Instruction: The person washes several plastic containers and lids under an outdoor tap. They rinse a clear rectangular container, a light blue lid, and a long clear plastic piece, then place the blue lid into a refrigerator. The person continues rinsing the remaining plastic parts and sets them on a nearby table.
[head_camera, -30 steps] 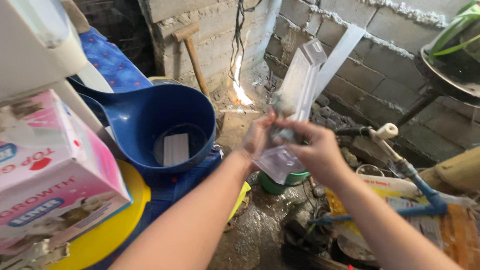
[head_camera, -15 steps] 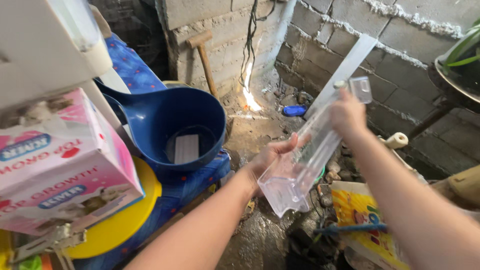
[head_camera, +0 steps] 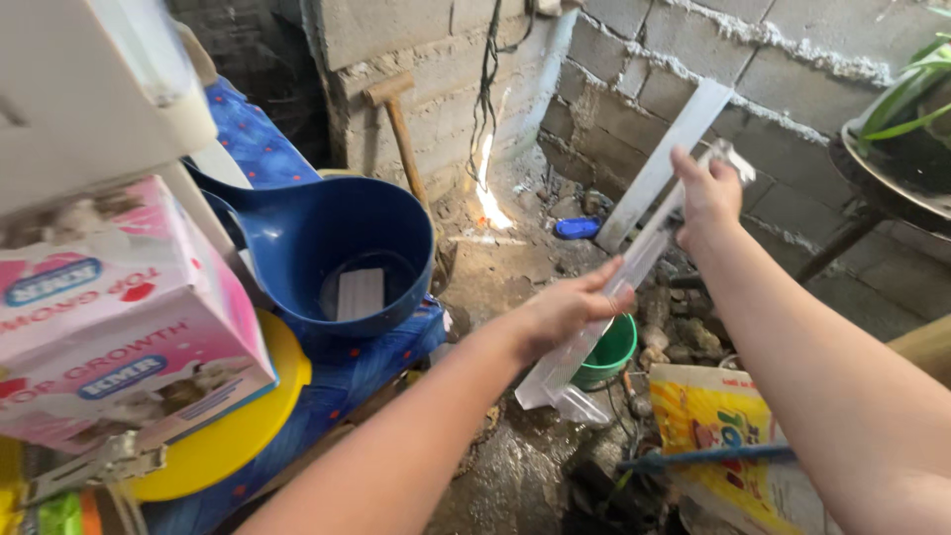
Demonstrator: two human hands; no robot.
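Head cam: long clear plastic bag (head_camera: 604, 317), tilted, gripped w/ left hand (head_camera: 565, 312) low, right hand (head_camera: 708, 193) top.

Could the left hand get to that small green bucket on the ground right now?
Probably yes. The green bucket sits just below the left hand, but that hand is gripping the clear plastic bag, which hangs partly over the bucket.

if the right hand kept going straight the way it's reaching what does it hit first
Most likely the white plank leaning on the block wall: the right hand, gripping the top of the clear plastic bag, points up toward it. Depth is hard to judge.
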